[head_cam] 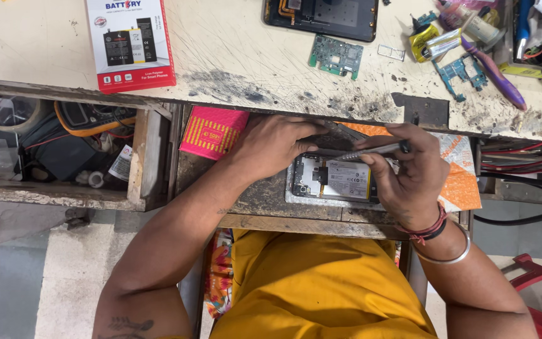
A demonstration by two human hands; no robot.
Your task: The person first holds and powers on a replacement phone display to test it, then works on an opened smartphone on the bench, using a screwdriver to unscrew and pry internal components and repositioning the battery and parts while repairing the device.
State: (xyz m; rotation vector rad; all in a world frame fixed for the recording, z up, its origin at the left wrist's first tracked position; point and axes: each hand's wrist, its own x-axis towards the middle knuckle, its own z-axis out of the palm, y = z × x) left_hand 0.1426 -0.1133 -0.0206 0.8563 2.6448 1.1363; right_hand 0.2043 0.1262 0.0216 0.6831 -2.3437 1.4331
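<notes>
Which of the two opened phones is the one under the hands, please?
The phone in the drawer, battery showing, lies between both hands; the other phone lies untouched on the bench top.

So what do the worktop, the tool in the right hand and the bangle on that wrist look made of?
Worktop: apparently painted wood or laminate, cream, heavily scratched with black grime. Tool in the right hand: looks like bare metal, a slim grey shaft with a dull shine. Bangle: probably steel or silver, a plain, smooth, bright ring.
</notes>
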